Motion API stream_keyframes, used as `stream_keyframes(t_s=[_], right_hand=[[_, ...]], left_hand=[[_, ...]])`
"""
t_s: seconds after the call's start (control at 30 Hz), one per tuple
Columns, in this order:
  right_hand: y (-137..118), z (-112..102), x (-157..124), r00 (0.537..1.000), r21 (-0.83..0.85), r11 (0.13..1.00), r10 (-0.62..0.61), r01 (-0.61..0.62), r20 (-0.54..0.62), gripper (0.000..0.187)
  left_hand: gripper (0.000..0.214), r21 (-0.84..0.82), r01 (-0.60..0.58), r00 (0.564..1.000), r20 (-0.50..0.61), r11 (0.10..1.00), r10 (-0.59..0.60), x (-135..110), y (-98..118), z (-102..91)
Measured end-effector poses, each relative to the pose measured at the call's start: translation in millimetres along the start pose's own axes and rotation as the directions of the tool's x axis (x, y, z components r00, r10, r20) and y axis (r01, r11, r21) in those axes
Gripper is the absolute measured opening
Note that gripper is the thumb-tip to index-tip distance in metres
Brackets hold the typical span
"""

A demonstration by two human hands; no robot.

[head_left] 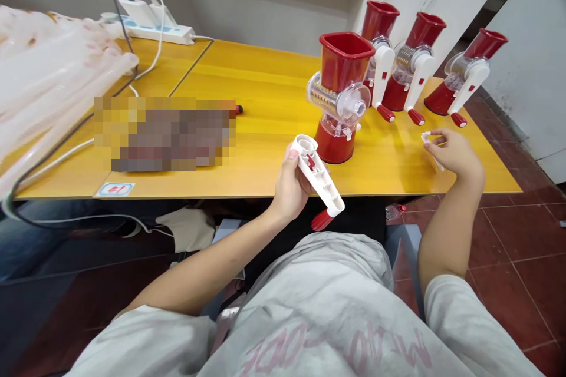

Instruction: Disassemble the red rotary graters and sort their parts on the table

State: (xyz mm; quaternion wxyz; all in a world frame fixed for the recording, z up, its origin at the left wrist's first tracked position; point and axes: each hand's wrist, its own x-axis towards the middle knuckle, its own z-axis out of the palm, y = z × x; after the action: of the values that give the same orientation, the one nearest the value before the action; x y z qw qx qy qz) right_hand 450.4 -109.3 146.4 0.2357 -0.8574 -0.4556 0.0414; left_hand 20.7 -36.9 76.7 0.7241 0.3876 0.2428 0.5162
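My left hand (289, 185) is closed around a white crank handle (316, 174) with a red knob at its lower end, held just in front of the table edge. Right behind it stands a red rotary grater (340, 97) with a clear drum and no crank on it. My right hand (453, 150) rests on the yellow table (265, 100) at the right, its fingertips pinched on a small white part (427, 136). Three more red graters (413, 68) with white cranks stand in a row behind.
A white power strip (152, 23) with cables lies at the back left. Pale plastic bags (48, 79) pile up at the far left. A blurred patch (165, 132) covers the table's middle left. Red tiled floor lies to the right.
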Motion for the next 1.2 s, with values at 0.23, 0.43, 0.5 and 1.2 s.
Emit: stream_keyframes(t_s=[0.23,0.43,0.5,1.2], right_hand=[[18,12,14,0.987,-0.019,0.994,0.112,-0.111,0.117,0.064],[29,2,10,0.98,0.002,0.987,0.156,-0.158,0.127,0.06],[29,1,9,0.988,0.005,0.992,0.122,-0.123,0.096,0.037],[6,-26,-13,0.987,0.062,0.994,0.099,-0.092,-0.127,0.029]], left_hand=[[0.072,-0.046,0.043,0.999,0.025,0.998,-0.042,-2,1,-4.6],[0.068,-0.024,-0.003,0.997,0.072,1.0,0.004,-2,-1,-7.4],[0.069,-0.017,-0.005,0.997,0.071,1.0,0.006,-3,-1,-6.2],[0.071,-0.049,-0.052,0.988,0.141,0.997,0.058,-25,-6,2.5]])
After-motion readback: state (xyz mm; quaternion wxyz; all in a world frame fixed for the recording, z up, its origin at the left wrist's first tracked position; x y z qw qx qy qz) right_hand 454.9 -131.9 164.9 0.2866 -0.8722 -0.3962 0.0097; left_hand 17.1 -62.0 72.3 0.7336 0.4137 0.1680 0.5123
